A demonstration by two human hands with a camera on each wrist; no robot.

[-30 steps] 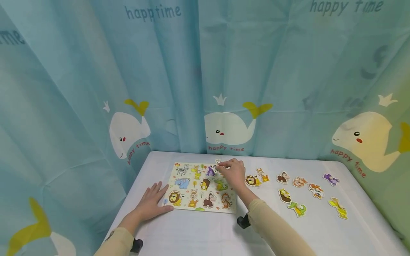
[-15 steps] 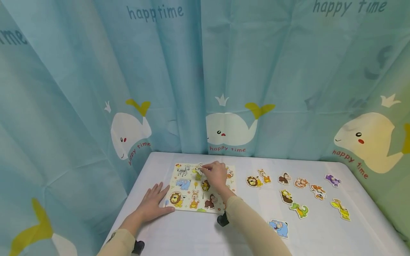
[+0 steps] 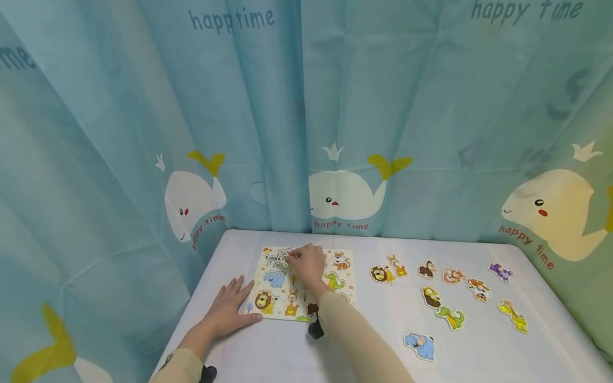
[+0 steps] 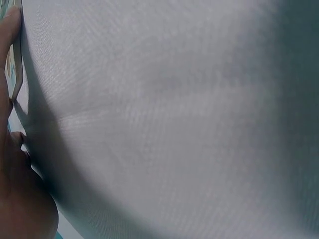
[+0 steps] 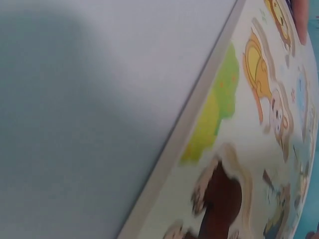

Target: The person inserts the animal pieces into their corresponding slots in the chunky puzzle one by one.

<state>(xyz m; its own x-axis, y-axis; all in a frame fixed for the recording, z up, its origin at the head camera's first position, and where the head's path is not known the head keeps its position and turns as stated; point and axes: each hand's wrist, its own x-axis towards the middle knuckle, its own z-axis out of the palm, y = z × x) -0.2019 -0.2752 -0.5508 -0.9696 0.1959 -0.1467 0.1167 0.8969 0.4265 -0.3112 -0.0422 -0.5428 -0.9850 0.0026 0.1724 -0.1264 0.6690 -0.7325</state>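
Since one second ago, the right hand [image 3: 308,263] has travelled from the far right corner of the puzzle board [image 3: 280,293] to its far left corner, taking the zebra piece [image 3: 283,258] along; the left hand [image 3: 230,308] has kept its position.

Right fingers [image 3: 293,255]: pinching the zebra piece at its right side. It lies over the printed zebra; whether it is seated in the recess cannot be told. Left fingers: straight and spread, holding nothing, tips at the board's left edge, thumb at the near left corner.

Board: flat on the white counter [image 3: 268,351], with animal pictures in rows, partly covered by the right hand and sleeve [image 3: 361,338]. Right-wrist view shows its raised edge and outlined recesses.

Loose pieces, right of the board: lion [image 3: 381,274] with kangaroo [image 3: 397,265] just beside it; brown ape [image 3: 428,269]; purple animal [image 3: 500,272], far right; hedgehog [image 3: 431,297], just beyond the crocodile [image 3: 450,318]; giraffe [image 3: 513,316], near the right edge; blue elephant [image 3: 419,346], nearest the person. Two orange-toned pieces [image 3: 452,275] lie between ape and purple animal.

Behind the counter hangs a blue curtain [image 3: 268,106] printed with white whales [image 3: 345,197].
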